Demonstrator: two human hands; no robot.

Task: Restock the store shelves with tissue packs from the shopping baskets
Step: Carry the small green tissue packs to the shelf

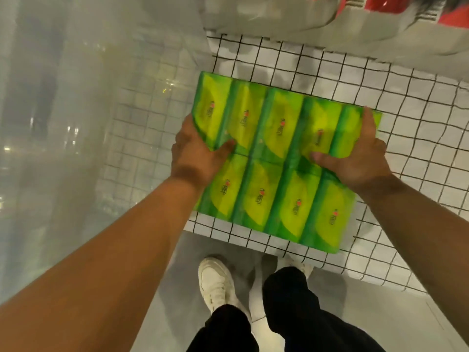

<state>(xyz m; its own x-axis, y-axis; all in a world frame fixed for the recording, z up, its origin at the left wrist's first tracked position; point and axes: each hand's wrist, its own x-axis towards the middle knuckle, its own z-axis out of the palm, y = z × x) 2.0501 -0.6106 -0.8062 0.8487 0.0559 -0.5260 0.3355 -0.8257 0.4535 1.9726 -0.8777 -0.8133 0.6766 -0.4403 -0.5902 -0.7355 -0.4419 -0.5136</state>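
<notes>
Green tissue multipack (pixel 274 161), long axis left-right over the wire shelf (pixel 418 174): left hand (pixel 195 153) grips its left end, right hand (pixel 360 156) its right.

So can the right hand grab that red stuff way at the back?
Probably not yet. The right hand grips the green tissue pack, which it shares with the left hand, and the red stuff sits beyond it.

arms (pixel 121 255): bare | trousers (pixel 291 316): black, loose | shoes (pixel 215 283): white sneakers, scuffed
</notes>
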